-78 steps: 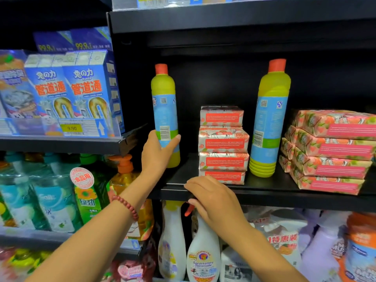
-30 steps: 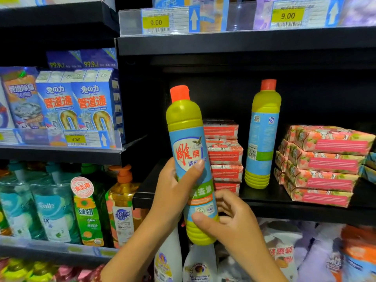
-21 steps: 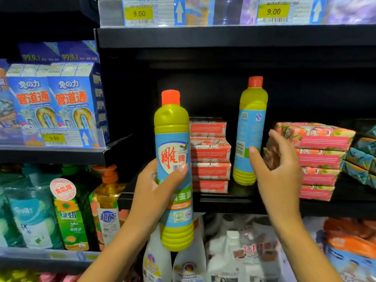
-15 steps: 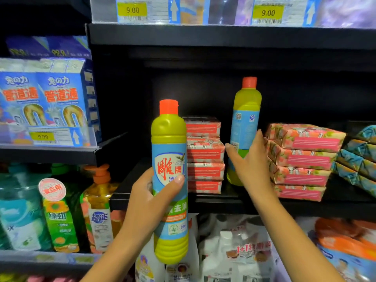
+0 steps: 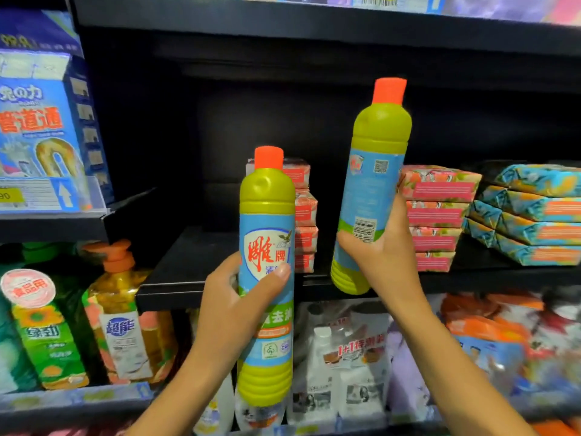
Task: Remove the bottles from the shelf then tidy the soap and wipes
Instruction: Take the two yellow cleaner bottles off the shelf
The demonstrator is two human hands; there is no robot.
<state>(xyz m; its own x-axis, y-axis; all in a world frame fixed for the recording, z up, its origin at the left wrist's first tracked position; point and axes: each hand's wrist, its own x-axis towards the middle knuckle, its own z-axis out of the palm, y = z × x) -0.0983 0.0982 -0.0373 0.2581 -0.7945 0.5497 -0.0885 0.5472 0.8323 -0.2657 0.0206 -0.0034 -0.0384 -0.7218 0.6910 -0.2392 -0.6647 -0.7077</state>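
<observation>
Left hand (image 5: 232,306) round (ribbed, glossy) bottle (image 5: 267,196)

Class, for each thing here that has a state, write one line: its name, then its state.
Left bottle: capped, upright, gripped by left hand, off the shelf.
Right bottle: capped, slightly tilted, gripped by right hand, off the shelf.
Soap stack: piled unevenly on shelf.
Pink packs: stacked on shelf.
Blue packs: stacked on shelf.

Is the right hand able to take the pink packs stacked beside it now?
Probably not yet: the right hand grips a yellow bottle, so it is occupied. The pink packs sit just behind it, with nothing between.
</observation>
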